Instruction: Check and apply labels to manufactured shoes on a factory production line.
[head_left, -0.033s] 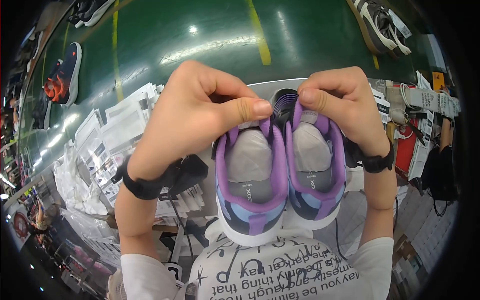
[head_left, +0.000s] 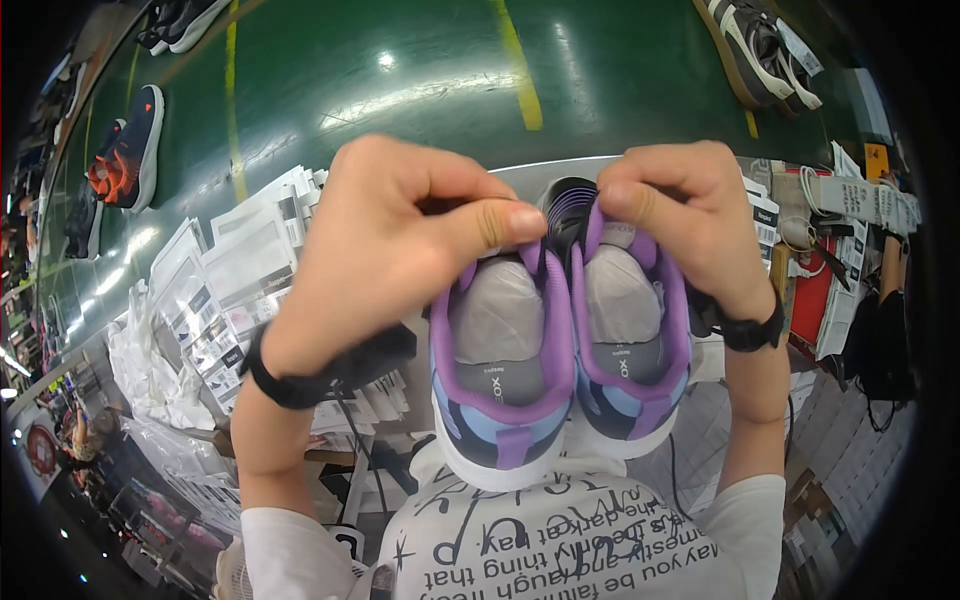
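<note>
Two hands pinch at the tongues of a purple-lined pair of shoes

The green table (head_left: 400, 60) fills the top of the frame. Printed papers (head_left: 235, 250) spread left of centre. In the centre, the left shoe (head_left: 515, 455) and right shoe (head_left: 655, 415) sit side by side, their white-soled heels low toward the shirt (head_left: 500, 540); what bears them underneath is hidden. The left hand (head_left: 400, 215) has thumb and forefinger narrowed together at the top of the left shoe's tongue, seemingly pinching it, though the grip is partly hidden. The right hand (head_left: 690, 210) pinches the purple edge of the other tongue. Pale stuffing (head_left: 497, 310) fills each opening, and a black cable (head_left: 362, 450) hangs below the left wrist.

A tongue could slip or fold inward if a pinch loosens, and uneven pulling might twist one shoe against its neighbour. Lifting by the tongues alone could tip the heels. The cable might snag a dropping forearm.

The table's pale near edge curves just above the shoes. The widest room lies beyond it, between the dark shoes (head_left: 145, 150) at upper left and the brown-soled shoes (head_left: 750, 50) at upper right; papers crowd the left wrist.
</note>
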